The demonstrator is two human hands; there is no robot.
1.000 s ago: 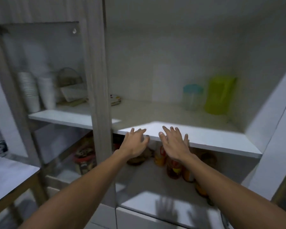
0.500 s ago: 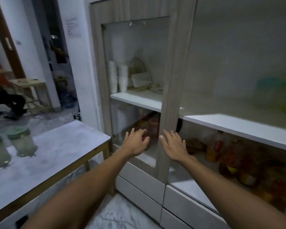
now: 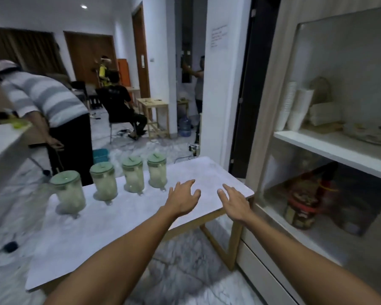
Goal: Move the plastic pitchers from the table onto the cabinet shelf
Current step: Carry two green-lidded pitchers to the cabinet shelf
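- Both hands hover over the table [image 3: 123,219], empty: the left hand [image 3: 183,199] and the right hand [image 3: 235,202] have fingers spread.
- Four pitchers [image 3: 103,183] with green lids stand in a row on the table's far side, left of the hands.
- Right of the table stands the cabinet [image 3: 330,148].

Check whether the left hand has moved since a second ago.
Yes. The left hand was at the cabinet shelf edge beside the wooden post; now it hovers open over the table, left of the cabinet.

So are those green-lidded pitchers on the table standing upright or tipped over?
Upright. All four pitchers stand in a row on the table, green lids on top.
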